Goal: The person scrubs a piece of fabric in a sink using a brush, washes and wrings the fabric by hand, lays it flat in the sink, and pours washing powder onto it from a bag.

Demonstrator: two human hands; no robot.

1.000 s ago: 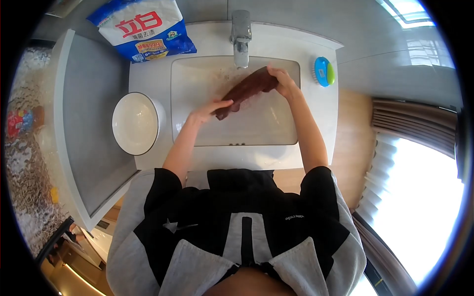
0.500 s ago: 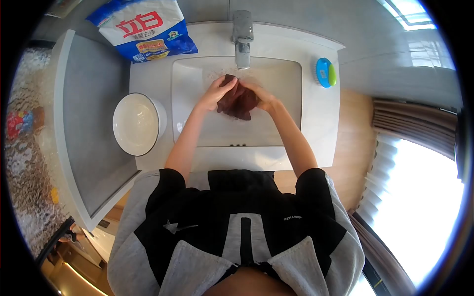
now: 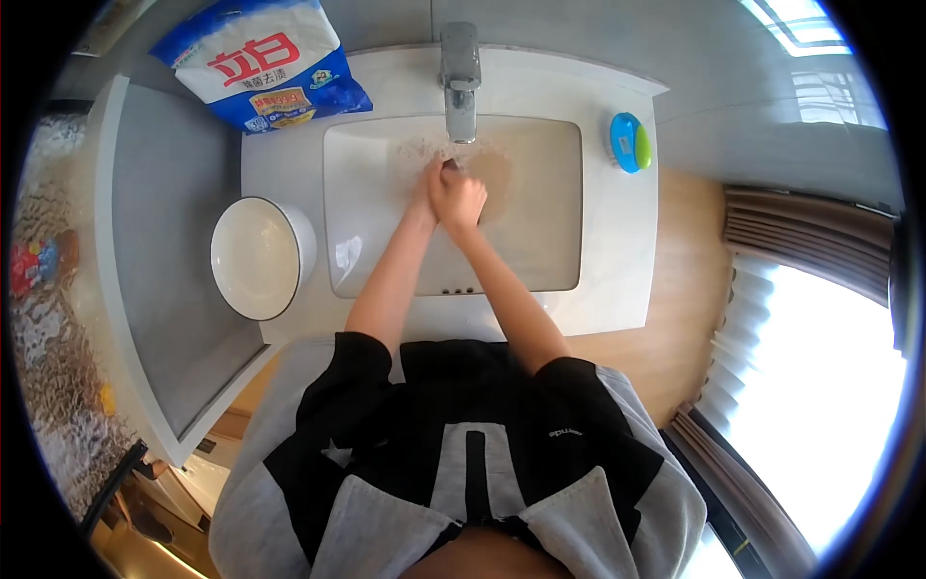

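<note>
Below the faucet [image 3: 461, 92], both hands are pressed together over the white sink [image 3: 531, 261]. My right hand [image 3: 460, 200] is closed around a bunched dark red-brown cloth [image 3: 450, 165], of which only a small piece shows at the top. My left hand [image 3: 426, 193] is wrapped round the same bundle from the left, partly covered by my right hand. Most of the cloth is hidden inside the hands. Brownish water and small bubbles lie in the basin around them.
A white bowl with a dark rim [image 3: 258, 259] stands left of the sink. Behind it is a blue and white detergent bag [image 3: 275, 72]. A blue and green brush [image 3: 629, 143] lies on the counter's right side.
The cloth was stretched between the hands, then gathered, and is now squeezed into a small bundle. Both hands have come together under the faucet. The view has shifted slightly.
</note>
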